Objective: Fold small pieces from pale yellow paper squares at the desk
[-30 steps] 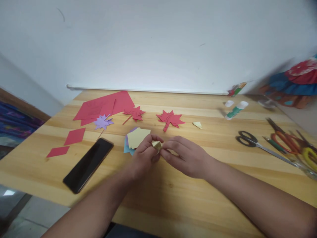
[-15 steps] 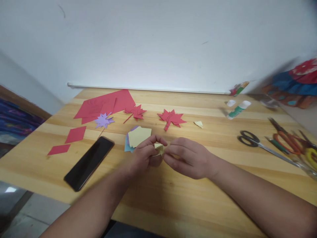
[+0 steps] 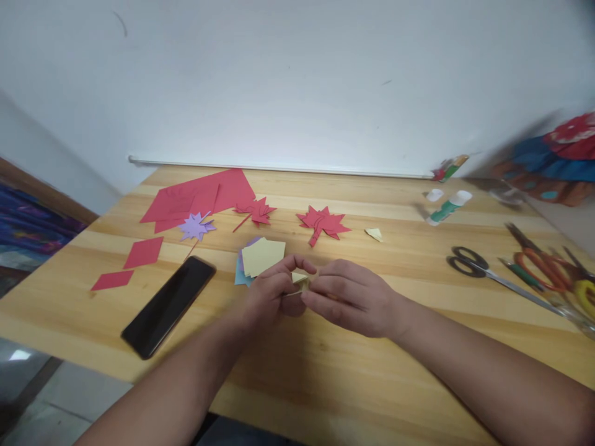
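A small piece of folded yellow paper [image 3: 300, 278] is held between both hands, mostly covered by fingers. My left hand [image 3: 277, 288] grips its left side, with the index finger arched over the top. My right hand [image 3: 353, 297] pinches its right edge with closed fingers. Just behind my left hand lies a stack of yellow, purple and blue paper pieces [image 3: 264, 257]. Beyond the hands rests a red paper maple leaf [image 3: 324, 222], and a small folded yellow piece [image 3: 374, 235] lies to its right.
A black phone [image 3: 168, 306] lies on the left, near red paper diamonds [image 3: 144, 253]. Farther back are red sheets [image 3: 199, 195], a purple leaf [image 3: 198, 227] and another red leaf [image 3: 258, 211]. A glue stick [image 3: 450, 207], scissors [image 3: 483, 268] and other tools are on the right.
The fingers have shifted slightly around the yellow paper, and its visible fold now looks flatter. The whole view has moved by a few pixels; the things on the table stay put.
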The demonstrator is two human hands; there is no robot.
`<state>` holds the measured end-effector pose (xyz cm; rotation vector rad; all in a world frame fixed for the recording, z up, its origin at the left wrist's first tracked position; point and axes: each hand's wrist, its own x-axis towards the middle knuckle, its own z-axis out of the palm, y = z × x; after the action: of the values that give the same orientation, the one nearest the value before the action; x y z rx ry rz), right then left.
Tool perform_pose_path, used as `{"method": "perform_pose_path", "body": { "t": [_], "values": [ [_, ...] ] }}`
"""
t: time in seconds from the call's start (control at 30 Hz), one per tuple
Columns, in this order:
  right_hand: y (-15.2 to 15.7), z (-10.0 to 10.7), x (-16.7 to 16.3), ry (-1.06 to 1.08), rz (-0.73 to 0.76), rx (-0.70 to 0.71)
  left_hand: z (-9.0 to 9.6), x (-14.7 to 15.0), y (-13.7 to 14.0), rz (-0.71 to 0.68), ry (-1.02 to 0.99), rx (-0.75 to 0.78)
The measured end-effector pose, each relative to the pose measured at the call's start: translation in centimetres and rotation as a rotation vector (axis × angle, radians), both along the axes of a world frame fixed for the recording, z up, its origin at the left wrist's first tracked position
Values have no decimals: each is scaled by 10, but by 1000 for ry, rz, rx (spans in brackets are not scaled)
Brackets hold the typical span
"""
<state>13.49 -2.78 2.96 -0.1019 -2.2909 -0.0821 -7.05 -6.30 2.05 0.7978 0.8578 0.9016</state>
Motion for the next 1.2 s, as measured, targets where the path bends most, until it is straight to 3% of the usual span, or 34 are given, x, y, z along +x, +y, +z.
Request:
{"method": "perform_pose_path", "body": {
  "t": [0.1,0.2,0.3,0.97,1.2],
  "values": [
    [-1,-3,-1,23,-53,-111,1,3,1,-6,18,23],
    [-2,-8,-1,64,-139,-249,2,7,1,81,73,135],
    [-1,-11,-2,92,-149,-226,4,10,0,166,147,223],
    [0,-11,4,87,-152,-121,8,17,1,198,103,188],
    [-6,-9,-7,241,-170,-308,7,15,1,212,143,246]
  ]
}}
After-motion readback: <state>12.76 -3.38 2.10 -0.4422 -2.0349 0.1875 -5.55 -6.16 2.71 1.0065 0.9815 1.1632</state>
